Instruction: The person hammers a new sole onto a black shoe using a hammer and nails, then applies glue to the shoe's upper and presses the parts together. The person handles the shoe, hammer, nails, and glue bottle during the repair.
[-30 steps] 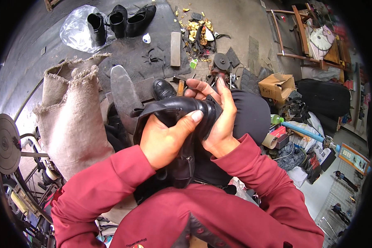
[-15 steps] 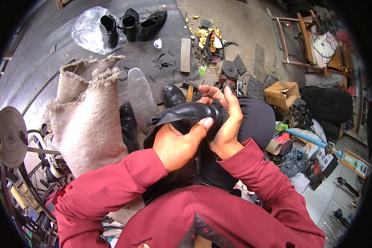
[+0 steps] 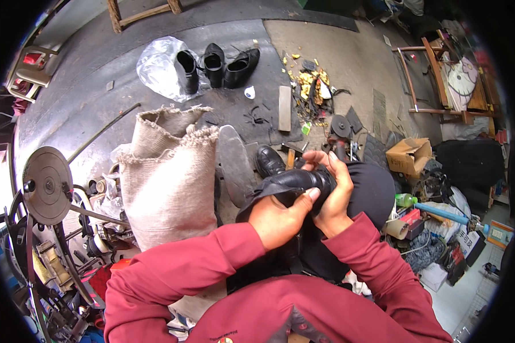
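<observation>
Over my lap I hold a black leather boot in both hands, its loose upper edge towards the left. My left hand is closed round the near side, the thumb pressed on the leather and the other fingers hidden. My right hand curves round the boot's right end, its fingers raised and bent over the far side. The lower part of the boot is hidden by my hands. Just beyond lie a wooden handle and one of my own black shoes.
A rough beige sack and a metal hand wheel stand to the left. Ahead are black shoes beside a clear plastic bag, a grey block and yellow scraps. A cardboard box is to the right.
The whole view has shifted, so the scene sits further right and lower. Both hands keep hold of the boot, which has turned slightly; its loose edge is now more covered by my left hand.
</observation>
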A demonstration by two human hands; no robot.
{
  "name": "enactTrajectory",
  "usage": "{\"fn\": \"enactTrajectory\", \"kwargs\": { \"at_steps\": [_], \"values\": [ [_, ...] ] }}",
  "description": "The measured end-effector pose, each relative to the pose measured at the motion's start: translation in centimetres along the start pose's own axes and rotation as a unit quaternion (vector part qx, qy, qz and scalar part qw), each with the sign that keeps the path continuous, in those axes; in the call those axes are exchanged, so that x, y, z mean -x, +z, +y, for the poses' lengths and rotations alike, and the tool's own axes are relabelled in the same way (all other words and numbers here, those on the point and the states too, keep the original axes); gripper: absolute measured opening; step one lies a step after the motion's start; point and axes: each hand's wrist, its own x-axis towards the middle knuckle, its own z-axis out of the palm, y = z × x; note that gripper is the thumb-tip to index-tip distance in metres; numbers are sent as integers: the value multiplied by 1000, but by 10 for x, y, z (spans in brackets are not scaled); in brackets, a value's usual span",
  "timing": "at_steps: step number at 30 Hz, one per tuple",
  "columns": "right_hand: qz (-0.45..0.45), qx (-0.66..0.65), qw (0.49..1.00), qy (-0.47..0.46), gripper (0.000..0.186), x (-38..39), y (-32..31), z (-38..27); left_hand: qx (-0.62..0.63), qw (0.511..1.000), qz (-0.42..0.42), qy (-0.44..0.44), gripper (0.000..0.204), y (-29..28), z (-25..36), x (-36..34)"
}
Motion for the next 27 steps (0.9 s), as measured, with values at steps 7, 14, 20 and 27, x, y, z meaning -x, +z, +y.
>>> {"fn": "enactTrajectory", "kwargs": {
  "at_steps": [7, 14, 20, 27],
  "values": [
    [17, 28, 999, -38, 44, 0, 4, 4, -11, 1000, 17, 15, 42, -1, -4, 5],
    [7, 2, 1000, -23, 37, 5, 1, 0, 3, 1000, 20, 14, 43, 2, -6, 3],
    [-11, 2, 999, -37, 35, 1, -1, 6, 25, 999, 29, -6, 39, 3, -6, 9],
    [2, 0, 999, -48, 33, 0, -1, 4, 14, 999, 38, -2, 39, 4, -6, 4]
  ]
}}
